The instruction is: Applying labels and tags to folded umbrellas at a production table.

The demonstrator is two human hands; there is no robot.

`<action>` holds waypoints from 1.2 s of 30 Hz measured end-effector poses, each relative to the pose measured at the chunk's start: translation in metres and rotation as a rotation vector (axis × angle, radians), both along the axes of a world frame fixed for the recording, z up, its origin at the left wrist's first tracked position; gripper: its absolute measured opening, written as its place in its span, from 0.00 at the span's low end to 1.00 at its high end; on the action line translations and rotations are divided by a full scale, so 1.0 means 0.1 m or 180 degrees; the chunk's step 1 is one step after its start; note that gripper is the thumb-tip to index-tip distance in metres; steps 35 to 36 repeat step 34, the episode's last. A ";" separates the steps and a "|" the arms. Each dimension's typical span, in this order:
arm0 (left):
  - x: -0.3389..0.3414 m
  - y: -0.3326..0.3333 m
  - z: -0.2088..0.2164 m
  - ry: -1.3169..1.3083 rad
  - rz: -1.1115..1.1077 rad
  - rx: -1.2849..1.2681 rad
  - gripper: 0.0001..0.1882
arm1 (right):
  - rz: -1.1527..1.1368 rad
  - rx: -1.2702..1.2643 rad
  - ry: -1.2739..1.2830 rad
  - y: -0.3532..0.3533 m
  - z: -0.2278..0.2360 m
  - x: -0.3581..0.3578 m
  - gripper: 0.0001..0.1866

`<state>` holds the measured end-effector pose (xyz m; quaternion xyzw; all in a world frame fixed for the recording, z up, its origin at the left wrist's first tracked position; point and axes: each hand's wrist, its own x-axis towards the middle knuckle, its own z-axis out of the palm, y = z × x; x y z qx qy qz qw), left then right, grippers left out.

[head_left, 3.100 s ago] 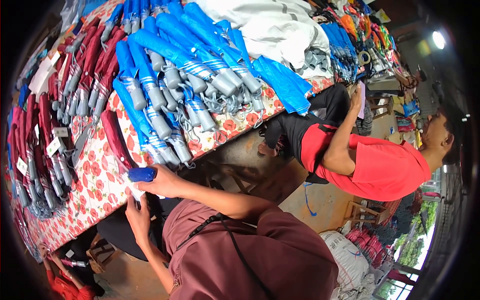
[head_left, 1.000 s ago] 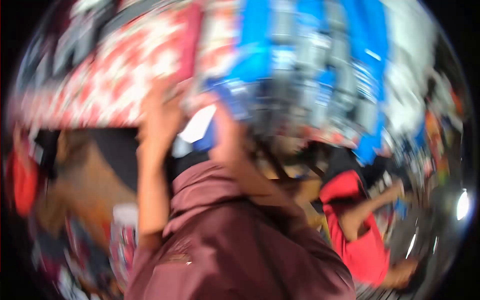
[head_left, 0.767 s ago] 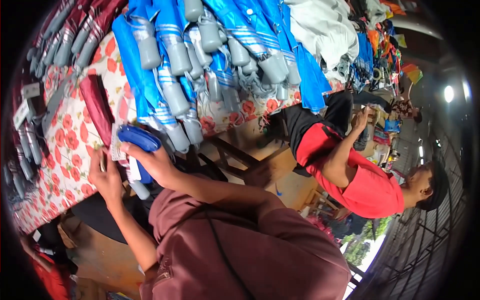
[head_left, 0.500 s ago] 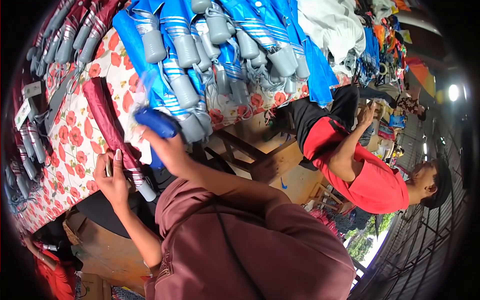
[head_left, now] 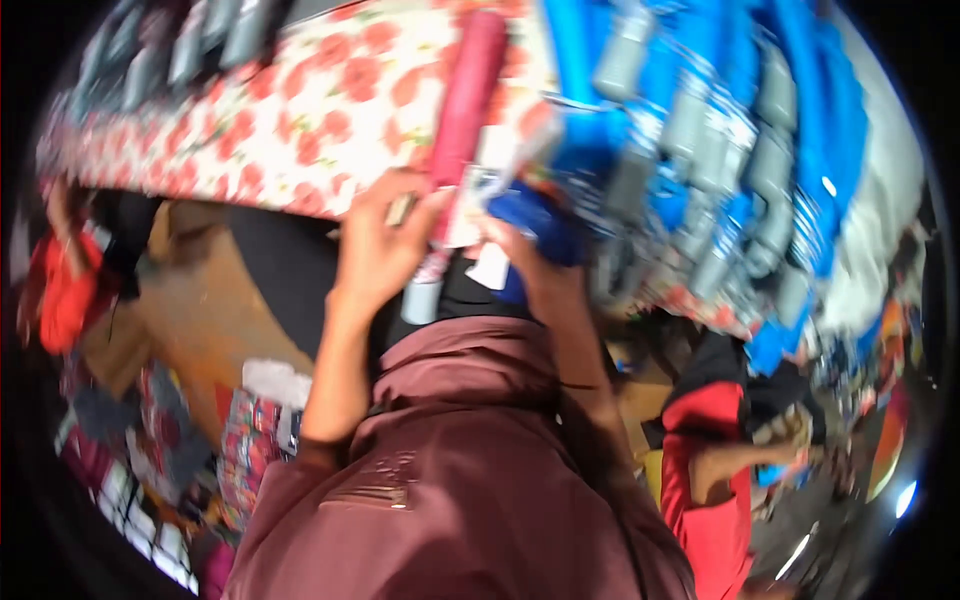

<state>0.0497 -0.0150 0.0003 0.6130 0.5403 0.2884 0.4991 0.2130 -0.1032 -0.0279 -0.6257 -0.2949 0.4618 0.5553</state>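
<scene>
A folded red umbrella (head_left: 466, 105) with a grey handle (head_left: 420, 302) lies across the table edge, its handle toward me. My left hand (head_left: 385, 240) is closed at its lower part, the thumb along the fabric, and a small tan piece (head_left: 400, 210) shows between the fingers. Just right of the umbrella, my right hand (head_left: 525, 262) is closed on a dark blue glossy thing (head_left: 540, 220), its kind blurred. White paper tags (head_left: 490, 266) show by the right fingers, beside the umbrella.
Blue folded umbrellas (head_left: 700, 150) with grey handles pile up at the right of the flower-patterned tablecloth (head_left: 300, 130). More grey-handled umbrellas (head_left: 200, 40) lie at the far left. A person in red (head_left: 705, 480) is at the right, another person in red (head_left: 65, 290) at the left.
The view has swung, so the table and umbrellas appear shifted right. My right hand, with the dark blue thing, has come lower beside the umbrella, near its handle end. My left hand stays at the umbrella.
</scene>
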 end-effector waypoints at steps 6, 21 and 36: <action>-0.14 0.02 0.09 0.0254 -0.0281 0.0199 0.04 | 0.0544 -0.1014 0.1272 0.10 0.46 -0.04 0.21; -0.18 -0.02 -0.03 0.0101 -0.0070 0.0409 0.03 | 0.0342 -0.1299 0.1551 0.11 0.57 -0.02 0.16; -0.19 -0.06 -0.06 -0.0071 -0.0107 0.0694 0.04 | 0.0585 -0.1267 0.1441 0.16 0.55 -0.05 0.18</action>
